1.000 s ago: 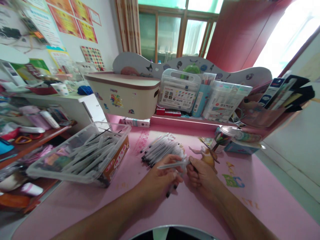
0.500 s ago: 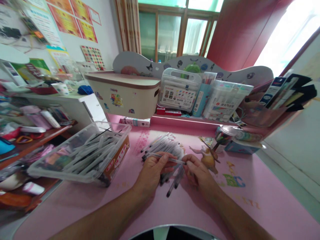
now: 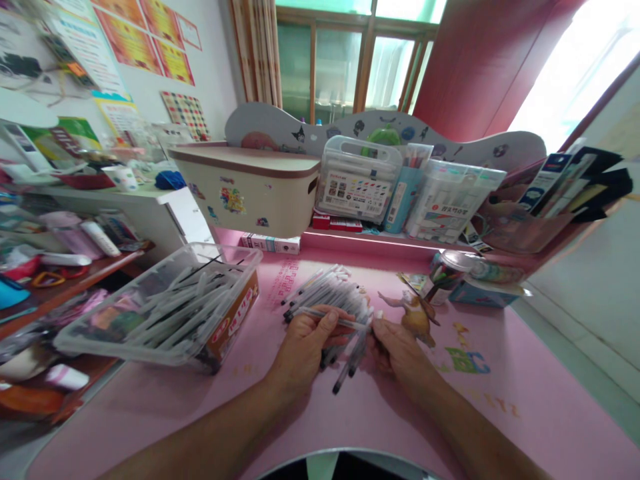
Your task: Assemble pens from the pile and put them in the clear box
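My left hand (image 3: 313, 340) is closed round a slim clear pen (image 3: 345, 322), held between thumb and fingers and slanting down to the right. At the pen's right end my right hand (image 3: 400, 350) is pinched, thumb against the fingers. Whatever sits in that pinch is too small or hidden to make out. Under and behind both hands lies a heap of similar pens (image 3: 330, 293) with dark ends, on the pink desk (image 3: 320, 427). A few loose pens (image 3: 345, 370) stick out towards me between the hands.
To the left stands a clear plastic box (image 3: 165, 357) full of pale pens or tubes. A cream lidded bin (image 3: 250, 200) and marker cases (image 3: 357, 187) line the shelf behind. At the right are a metal can (image 3: 453, 267) and a blue box (image 3: 483, 293).
My right hand has shifted slightly right, and its fingertips have drawn back a little from the pen's end. The left hand and its pen have hardly moved.
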The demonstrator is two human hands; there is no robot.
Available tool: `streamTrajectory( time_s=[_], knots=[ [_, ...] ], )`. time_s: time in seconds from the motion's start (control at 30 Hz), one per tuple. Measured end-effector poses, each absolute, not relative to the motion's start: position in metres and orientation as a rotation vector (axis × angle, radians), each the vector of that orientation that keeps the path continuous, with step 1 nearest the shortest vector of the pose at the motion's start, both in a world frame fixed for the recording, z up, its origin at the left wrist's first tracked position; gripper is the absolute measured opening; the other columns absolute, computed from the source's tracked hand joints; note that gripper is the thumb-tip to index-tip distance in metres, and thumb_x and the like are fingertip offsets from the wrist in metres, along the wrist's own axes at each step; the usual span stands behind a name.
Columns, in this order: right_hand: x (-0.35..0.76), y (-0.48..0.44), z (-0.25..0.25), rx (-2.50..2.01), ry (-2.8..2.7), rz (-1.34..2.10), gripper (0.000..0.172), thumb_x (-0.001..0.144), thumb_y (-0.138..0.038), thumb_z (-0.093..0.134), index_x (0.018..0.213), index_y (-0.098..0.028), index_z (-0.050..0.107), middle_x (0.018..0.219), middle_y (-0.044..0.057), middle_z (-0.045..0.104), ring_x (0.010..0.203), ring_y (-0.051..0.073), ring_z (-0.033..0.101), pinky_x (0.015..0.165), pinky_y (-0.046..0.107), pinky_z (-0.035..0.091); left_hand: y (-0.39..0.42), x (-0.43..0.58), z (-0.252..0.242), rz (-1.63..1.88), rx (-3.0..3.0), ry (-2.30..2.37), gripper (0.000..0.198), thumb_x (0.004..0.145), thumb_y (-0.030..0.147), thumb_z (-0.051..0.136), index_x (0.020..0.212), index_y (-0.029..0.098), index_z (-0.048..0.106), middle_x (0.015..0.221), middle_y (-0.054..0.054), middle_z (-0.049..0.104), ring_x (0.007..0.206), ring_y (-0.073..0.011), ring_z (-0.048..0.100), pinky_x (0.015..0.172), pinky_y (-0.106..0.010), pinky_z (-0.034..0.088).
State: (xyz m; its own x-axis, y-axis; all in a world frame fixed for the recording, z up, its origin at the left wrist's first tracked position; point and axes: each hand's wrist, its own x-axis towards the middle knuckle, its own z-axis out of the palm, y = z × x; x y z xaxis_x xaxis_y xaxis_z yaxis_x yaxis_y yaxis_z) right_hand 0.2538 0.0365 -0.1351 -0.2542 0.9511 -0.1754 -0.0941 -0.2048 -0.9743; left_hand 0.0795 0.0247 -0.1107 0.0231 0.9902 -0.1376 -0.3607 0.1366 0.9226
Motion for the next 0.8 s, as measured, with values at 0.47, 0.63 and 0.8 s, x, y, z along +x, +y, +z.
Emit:
streamTrajectory(
  time_s=[0.47,0.63,0.8],
  knots=[
    [0.252,0.035,-0.128,-1.071,-1.167,1.686,0.043,0.075,-0.057,0.070,0.070,-0.019,0.050,0.049,-0.008,0.041,0.038,0.004,0.028,0.036,0.017,0.015,0.023,0.079,-0.110,1.286,0.837,1.008,0.028,0.080,0.042,0.070,0.082,0.015,0.073,0.087,-0.009,0.075,0.078,-0.0167,0.070,0.067,-0.022,0.054],
    [0.250,0.034,-0.125,-1.037,-1.020,1.730,0.045,0.074,-0.061,0.068,0.084,-0.020,0.055,0.061,-0.005,0.052,0.038,0.004,0.030,0.034,0.016,0.014,0.023,0.078,-0.108,1.250,0.848,1.019,0.029,0.079,0.043,0.070,0.083,0.014,0.072,0.087,-0.010,0.076,0.078,-0.0182,0.071,0.068,-0.024,0.054],
    [0.249,0.035,-0.131,-1.137,-1.147,1.666,0.048,0.080,-0.061,0.064,0.067,-0.017,0.053,0.051,-0.005,0.047,0.036,0.003,0.031,0.035,0.016,0.017,0.024,0.079,-0.107,1.262,0.887,1.042,0.027,0.079,0.041,0.070,0.080,0.014,0.073,0.085,-0.009,0.075,0.078,-0.0181,0.070,0.066,-0.023,0.053]
  ],
)
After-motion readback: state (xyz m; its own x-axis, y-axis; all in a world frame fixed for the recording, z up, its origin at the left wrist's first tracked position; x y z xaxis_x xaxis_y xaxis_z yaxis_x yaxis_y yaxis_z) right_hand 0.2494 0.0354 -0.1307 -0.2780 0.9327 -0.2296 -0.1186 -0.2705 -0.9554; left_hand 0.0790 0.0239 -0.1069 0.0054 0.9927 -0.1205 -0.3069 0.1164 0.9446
